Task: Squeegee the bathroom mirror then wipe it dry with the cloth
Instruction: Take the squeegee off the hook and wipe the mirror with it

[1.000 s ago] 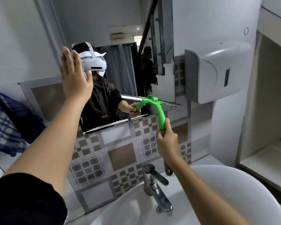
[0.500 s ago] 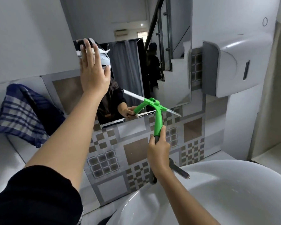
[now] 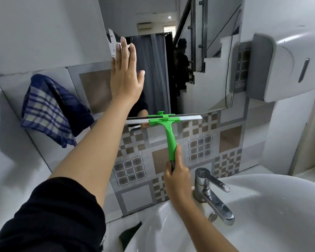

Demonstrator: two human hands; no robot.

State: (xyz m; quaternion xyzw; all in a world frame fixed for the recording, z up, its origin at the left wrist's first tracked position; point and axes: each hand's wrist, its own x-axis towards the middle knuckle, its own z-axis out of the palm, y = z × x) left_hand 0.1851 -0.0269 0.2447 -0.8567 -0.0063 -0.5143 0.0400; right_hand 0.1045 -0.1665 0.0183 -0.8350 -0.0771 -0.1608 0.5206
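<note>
In the head view, a green-handled squeegee (image 3: pixel 168 124) is held by the right hand (image 3: pixel 178 176), whose fingers are wrapped around the dark lower end of the handle. The squeegee's blade is laid level along the bottom edge of the bathroom mirror (image 3: pixel 198 73), with the handle pointing down over the patterned wall tiles (image 3: pixel 200 148). The left hand (image 3: pixel 125 75) is raised flat, with fingers extended and close together and the thumb spread, at the mirror's left edge; whether the palm is touching the glass cannot be told. A blue-and-white checked cloth (image 3: pixel 47 110) is seen hanging against the wall to the left of the mirror, well apart from both hands. Below the right hand, a chrome faucet (image 3: pixel 212 193) is mounted on the white sink (image 3: pixel 262 215). A white wall dispenser (image 3: pixel 284 64) is fixed to the right of the mirror.
</note>
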